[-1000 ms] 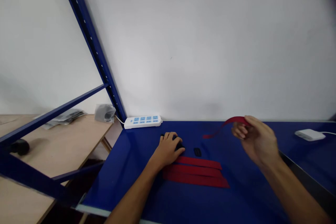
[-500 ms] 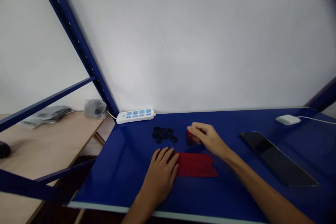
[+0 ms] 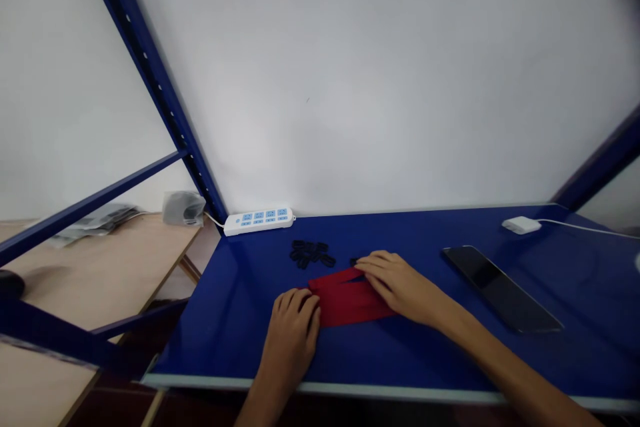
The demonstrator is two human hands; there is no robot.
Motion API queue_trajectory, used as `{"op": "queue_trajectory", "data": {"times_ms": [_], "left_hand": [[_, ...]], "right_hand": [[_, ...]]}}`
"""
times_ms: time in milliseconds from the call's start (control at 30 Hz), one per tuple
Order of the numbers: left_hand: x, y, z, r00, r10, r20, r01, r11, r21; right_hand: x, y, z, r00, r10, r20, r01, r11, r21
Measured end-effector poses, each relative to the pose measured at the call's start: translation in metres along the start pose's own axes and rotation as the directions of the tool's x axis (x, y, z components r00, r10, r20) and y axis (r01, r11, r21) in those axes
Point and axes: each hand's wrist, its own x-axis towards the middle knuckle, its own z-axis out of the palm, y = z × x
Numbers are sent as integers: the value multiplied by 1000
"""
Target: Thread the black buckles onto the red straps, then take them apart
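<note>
A flat red cloth lies on the blue tabletop, with a narrow red strip slanting along its far edge. My left hand rests on the cloth's left end, fingers slightly bent and spread. Over the right part lies my right hand, its fingertips on the strip's right end, beside a small black piece. What is under the right palm is hidden. A cluster of black buckle-like pieces sits just beyond the cloth.
A white power strip lies at the back left. To the right are a dark tablet and a white charger with a cable. Blue rack posts flank the table; a wooden table holds plastic bags at the left.
My right hand has come down from above the far side onto the cloth, opening out of its pinch on a red bundle. A red strip now stretches along the cloth's far edge.
</note>
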Motion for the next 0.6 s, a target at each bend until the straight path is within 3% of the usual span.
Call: {"op": "queue_trajectory", "data": {"times_ms": [167,367,467,600], "left_hand": [[-21,-9,-2,1000,-19,-11,19,999,-48],[-20,-11,-1,1000,-6,-24,4,996,-89],[-17,-10,-3,1000,5,-20,-7,997,-83],[-13,-9,-7,1000,23,9,-23,1000,-20]], "right_hand": [[-15,-29,19,999,-11,48,14,998,-66],[-10,-55,26,999,-13,53,17,998,-64],[-8,-55,27,999,-6,53,8,1000,-26],[-8,-33,25,999,44,-31,-45,999,-30]]}}
